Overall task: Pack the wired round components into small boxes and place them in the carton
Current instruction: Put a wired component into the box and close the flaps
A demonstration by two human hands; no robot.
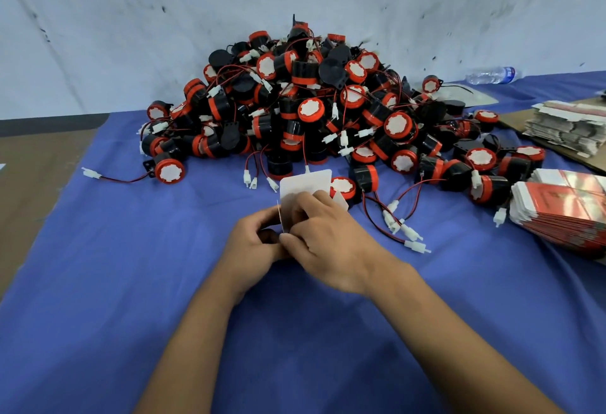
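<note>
A big pile of black-and-red round components (314, 102) with red-black wires and white plugs covers the middle of the blue cloth (131, 266). In front of it both hands hold a small white box (306, 184) with its flap standing open. My left hand (255, 249) grips the box's lower left side, fingers curled. My right hand (324, 243) grips it from the right and covers most of it. Whether a component is inside is hidden by the hands.
A stack of flat red-and-white box blanks (564, 213) lies at the right. Behind it, more flat blanks (567, 128) sit on brown cardboard (511, 120). A water bottle (492, 75) lies at the back right. Loose plugs and wires (403, 230) trail to the right of my hands.
</note>
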